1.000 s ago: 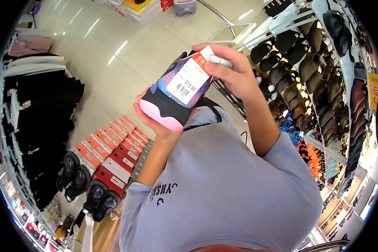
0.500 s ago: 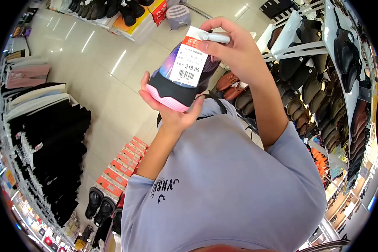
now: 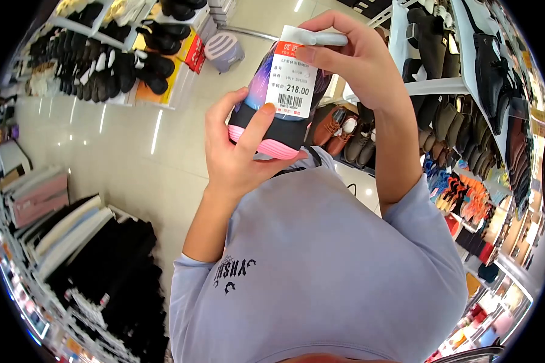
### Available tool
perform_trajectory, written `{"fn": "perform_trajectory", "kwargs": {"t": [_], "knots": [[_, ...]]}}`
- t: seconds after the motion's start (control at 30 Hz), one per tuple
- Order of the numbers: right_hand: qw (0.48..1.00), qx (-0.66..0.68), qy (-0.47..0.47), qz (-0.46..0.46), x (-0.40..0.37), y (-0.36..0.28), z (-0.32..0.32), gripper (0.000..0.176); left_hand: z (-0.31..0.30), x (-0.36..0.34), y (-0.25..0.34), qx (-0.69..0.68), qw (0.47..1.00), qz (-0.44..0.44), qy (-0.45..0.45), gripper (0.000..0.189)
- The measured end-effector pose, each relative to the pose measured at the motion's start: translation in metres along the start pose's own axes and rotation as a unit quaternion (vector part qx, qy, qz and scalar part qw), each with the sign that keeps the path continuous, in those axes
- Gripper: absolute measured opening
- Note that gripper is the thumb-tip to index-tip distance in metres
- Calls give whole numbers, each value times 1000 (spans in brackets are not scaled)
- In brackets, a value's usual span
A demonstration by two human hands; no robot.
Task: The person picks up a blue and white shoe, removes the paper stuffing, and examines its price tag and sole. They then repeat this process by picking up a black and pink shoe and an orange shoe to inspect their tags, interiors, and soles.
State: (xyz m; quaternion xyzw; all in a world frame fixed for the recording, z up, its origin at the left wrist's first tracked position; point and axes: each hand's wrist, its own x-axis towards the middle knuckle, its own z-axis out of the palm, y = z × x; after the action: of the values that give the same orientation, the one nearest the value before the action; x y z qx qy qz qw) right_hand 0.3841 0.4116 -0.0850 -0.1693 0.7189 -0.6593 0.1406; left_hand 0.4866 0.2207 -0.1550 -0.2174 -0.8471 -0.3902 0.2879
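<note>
In the head view, a shoe (image 3: 257, 91) with a purple-blue upper, black toe and pink sole is held up before my chest. My left hand (image 3: 229, 145) is wrapped round its toe end, one fingertip touching the lower edge of the price tag (image 3: 289, 91). That white and red tag reads 218.00 and covers part of the upper. My right hand (image 3: 357, 57) is closed at the tag's top, pinching it together with a white plastic piece (image 3: 327, 39). The far end of the shoe is partly hidden behind the tag and my right fingers.
Racks of dark shoes (image 3: 445, 115) stand close on the right, with brown shoes (image 3: 330, 127) low beside me. Black trousers (image 3: 115, 266) hang at the left. A grey stool (image 3: 224, 51) and a shelf of black shoes (image 3: 115, 66) are across the tiled floor (image 3: 157, 163).
My left hand has shifted from under the toe to round it, a finger now on the tag. Shoe and tag have moved slightly right. The surrounding view has turned, showing more shelf at upper left.
</note>
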Motion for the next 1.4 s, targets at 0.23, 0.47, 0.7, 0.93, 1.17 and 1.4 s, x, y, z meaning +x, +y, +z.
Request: {"fn": "perform_trajectory", "kwargs": {"t": [0.23,0.47,0.7,0.93,1.17,1.4], "knots": [[994,39,88,-45,78,-6,35,37,-18,56,-88,-13,998,52,43,82],[985,5,145,-90,129,2,58,64,-17,100,-151,-45,993,86,62,77],[985,46,166,-29,161,-12,42,101,2,141,-180,-70,992,95,35,86],[975,17,220,-41,196,-15,10,107,42,191,-200,-124,987,96,41,90],[968,-7,239,-76,243,10,-71,111,113,264,-224,-117,978,163,49,84],[959,-14,258,-120,275,22,-174,108,199,344,-225,-141,972,189,8,81]]}}
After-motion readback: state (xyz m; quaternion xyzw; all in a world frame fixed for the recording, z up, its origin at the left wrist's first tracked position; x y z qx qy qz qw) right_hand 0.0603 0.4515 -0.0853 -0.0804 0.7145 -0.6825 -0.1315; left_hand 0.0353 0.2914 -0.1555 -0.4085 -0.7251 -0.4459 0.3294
